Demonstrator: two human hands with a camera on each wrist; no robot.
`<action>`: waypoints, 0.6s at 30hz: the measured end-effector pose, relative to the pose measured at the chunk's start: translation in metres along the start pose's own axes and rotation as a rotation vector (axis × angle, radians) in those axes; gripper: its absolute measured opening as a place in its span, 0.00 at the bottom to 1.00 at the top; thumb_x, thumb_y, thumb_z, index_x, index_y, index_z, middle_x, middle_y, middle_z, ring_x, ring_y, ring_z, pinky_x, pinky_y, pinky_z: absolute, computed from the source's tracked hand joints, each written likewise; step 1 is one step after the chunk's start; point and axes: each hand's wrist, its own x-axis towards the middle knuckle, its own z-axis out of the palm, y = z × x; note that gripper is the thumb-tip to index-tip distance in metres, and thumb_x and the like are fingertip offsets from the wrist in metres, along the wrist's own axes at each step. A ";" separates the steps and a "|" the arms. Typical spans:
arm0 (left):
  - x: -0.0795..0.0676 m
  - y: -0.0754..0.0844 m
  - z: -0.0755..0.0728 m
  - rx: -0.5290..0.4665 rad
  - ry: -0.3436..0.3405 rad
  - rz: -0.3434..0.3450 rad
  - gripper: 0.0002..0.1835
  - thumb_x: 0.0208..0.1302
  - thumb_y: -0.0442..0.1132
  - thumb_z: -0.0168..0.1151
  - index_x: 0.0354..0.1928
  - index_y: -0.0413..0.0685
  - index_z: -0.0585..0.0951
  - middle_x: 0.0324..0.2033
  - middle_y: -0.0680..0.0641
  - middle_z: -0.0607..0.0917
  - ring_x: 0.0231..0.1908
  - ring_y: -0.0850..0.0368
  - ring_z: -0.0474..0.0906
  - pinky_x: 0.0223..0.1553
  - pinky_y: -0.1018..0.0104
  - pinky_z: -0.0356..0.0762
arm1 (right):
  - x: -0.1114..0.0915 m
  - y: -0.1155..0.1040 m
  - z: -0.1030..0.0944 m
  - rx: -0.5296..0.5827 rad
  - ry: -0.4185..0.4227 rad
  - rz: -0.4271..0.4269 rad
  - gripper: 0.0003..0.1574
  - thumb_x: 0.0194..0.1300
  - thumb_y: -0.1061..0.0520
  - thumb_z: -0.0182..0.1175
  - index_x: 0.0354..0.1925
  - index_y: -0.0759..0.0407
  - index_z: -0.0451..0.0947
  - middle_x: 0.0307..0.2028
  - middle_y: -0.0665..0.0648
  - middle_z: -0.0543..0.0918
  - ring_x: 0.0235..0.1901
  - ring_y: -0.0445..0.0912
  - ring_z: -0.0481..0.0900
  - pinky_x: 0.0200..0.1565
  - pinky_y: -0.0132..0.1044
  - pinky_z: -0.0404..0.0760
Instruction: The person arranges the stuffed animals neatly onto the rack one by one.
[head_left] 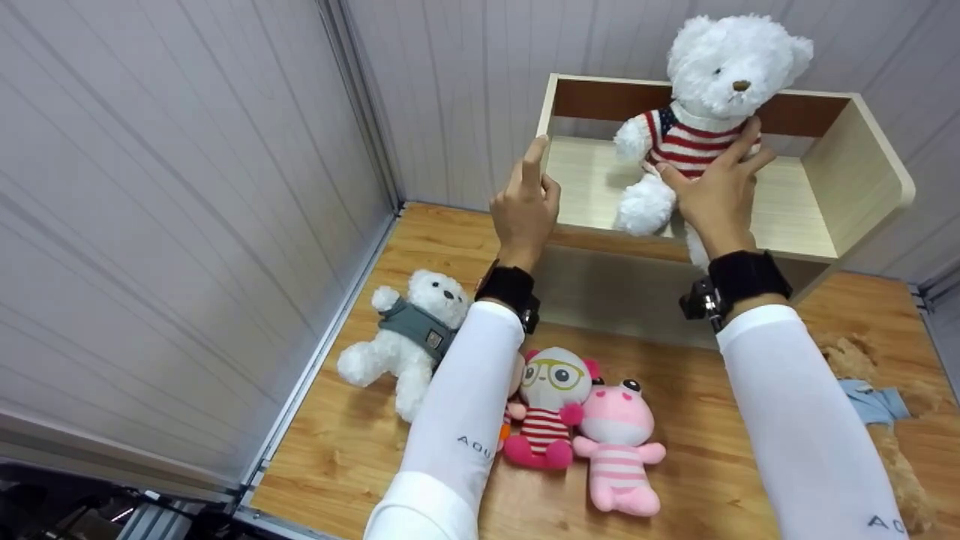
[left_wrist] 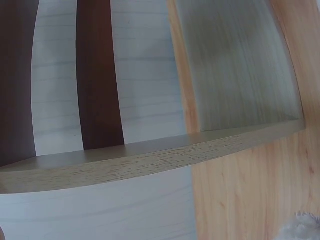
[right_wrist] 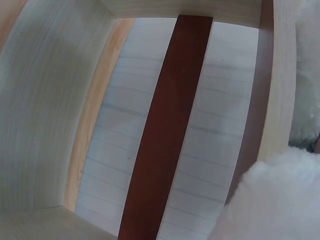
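Observation:
A white teddy bear (head_left: 739, 64) in a red-and-white striped sweater sits upright in the top tray of a pale wooden shelf unit (head_left: 874, 142). My right hand (head_left: 716, 191) grips the bear's middle from the front, thumb on one side and fingers spread over the other. In the right wrist view the bear's white fur (right_wrist: 275, 200) fills the lower right corner. My left hand (head_left: 525, 210) holds the front edge of the tray's left side panel (head_left: 549, 105), index finger extended along it. The left wrist view shows the shelf's panel (left_wrist: 150, 160); most of that hand is outside it.
On the wooden floor (head_left: 330, 450) lie a white bear (head_left: 397, 349) in a green top, a panda doll (head_left: 555, 375) with yellow glasses and a pink frog doll (head_left: 619, 420). A brown bear (head_left: 874, 401) lies at right. Pale panelled walls (head_left: 187, 187) stand left and behind.

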 end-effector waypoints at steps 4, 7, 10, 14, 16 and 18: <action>0.001 -0.001 -0.002 -0.001 0.003 0.012 0.30 0.62 0.31 0.58 0.65 0.60 0.66 0.46 0.47 0.90 0.16 0.64 0.60 0.17 0.68 0.68 | 0.002 -0.003 -0.002 -0.002 -0.023 0.009 0.84 0.55 0.23 0.65 0.79 0.49 0.16 0.76 0.71 0.36 0.68 0.75 0.64 0.69 0.63 0.67; 0.003 -0.003 -0.004 -0.020 -0.007 0.020 0.30 0.62 0.30 0.58 0.65 0.58 0.68 0.50 0.46 0.90 0.16 0.64 0.61 0.17 0.68 0.69 | 0.003 -0.005 -0.002 0.004 -0.038 0.011 0.83 0.56 0.23 0.64 0.79 0.48 0.16 0.76 0.70 0.36 0.68 0.76 0.63 0.69 0.64 0.66; 0.003 -0.006 -0.005 -0.050 -0.019 0.021 0.30 0.60 0.29 0.58 0.64 0.57 0.68 0.48 0.46 0.90 0.17 0.64 0.62 0.18 0.68 0.70 | 0.005 -0.007 -0.002 0.008 -0.048 0.001 0.82 0.56 0.23 0.64 0.79 0.48 0.16 0.75 0.70 0.36 0.68 0.76 0.62 0.69 0.64 0.66; 0.002 -0.007 -0.006 -0.102 -0.045 0.016 0.30 0.60 0.28 0.58 0.64 0.55 0.69 0.49 0.44 0.89 0.17 0.64 0.62 0.19 0.69 0.71 | 0.009 -0.009 -0.002 0.003 -0.068 0.007 0.82 0.57 0.23 0.63 0.79 0.47 0.15 0.76 0.70 0.33 0.68 0.77 0.62 0.69 0.64 0.66; 0.002 -0.007 -0.006 -0.122 -0.057 0.018 0.30 0.60 0.27 0.58 0.65 0.54 0.69 0.50 0.43 0.89 0.18 0.63 0.63 0.19 0.69 0.72 | 0.010 -0.009 -0.003 -0.002 -0.079 0.016 0.82 0.56 0.22 0.63 0.79 0.46 0.15 0.76 0.70 0.31 0.68 0.77 0.61 0.69 0.65 0.65; 0.002 -0.006 -0.006 -0.140 -0.065 0.020 0.31 0.60 0.27 0.58 0.65 0.54 0.69 0.52 0.42 0.89 0.18 0.63 0.64 0.20 0.69 0.73 | 0.012 -0.009 -0.004 -0.010 -0.087 0.021 0.83 0.56 0.22 0.62 0.79 0.46 0.14 0.76 0.70 0.30 0.69 0.78 0.60 0.69 0.65 0.65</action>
